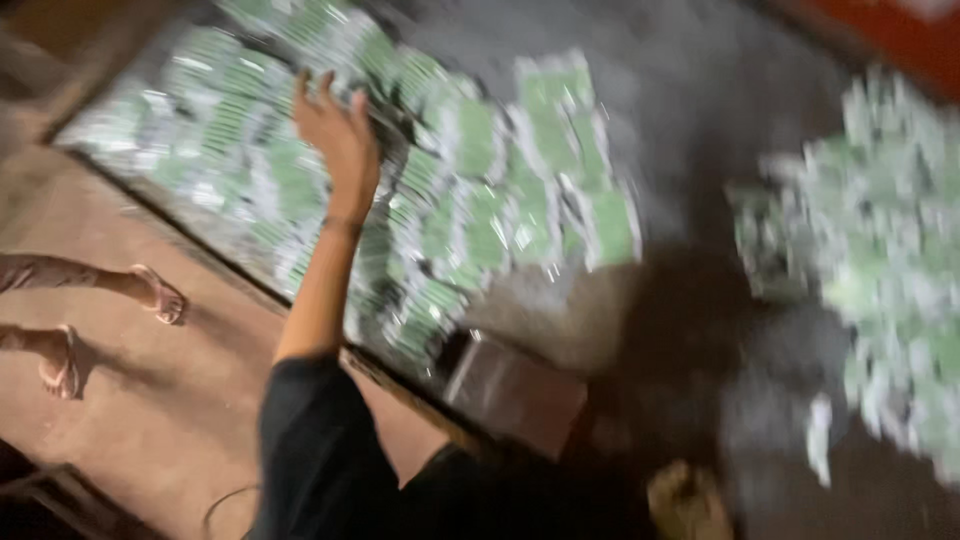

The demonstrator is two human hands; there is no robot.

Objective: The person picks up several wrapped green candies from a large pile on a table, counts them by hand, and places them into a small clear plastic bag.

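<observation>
**Raised hand over rows of green packets**

A left hand (338, 140) is lifted on a bare forearm, fingers spread and slightly curled, holding nothing. It shows in front of the packets (470, 190), green-and-white pouches laid in overlapping rows on a dark sheet (690, 110) that runs from upper left toward centre; whether the hand touches them cannot be told through the motion blur. The arm enters from a black sleeve (320, 450) at the lower edge. A second heap (880, 250) of the same packets lies at right, well apart from the rows, with dark sheet between them. A brownish box (515, 390) sits just below the rows' near edge. A blurred yellowish shape (688, 500) at the bottom may be the right hand; its fingers cannot be made out. On the brown floor (150, 420) at left, another person's sandalled feet (110, 320) stand near the sheet's edge.
</observation>
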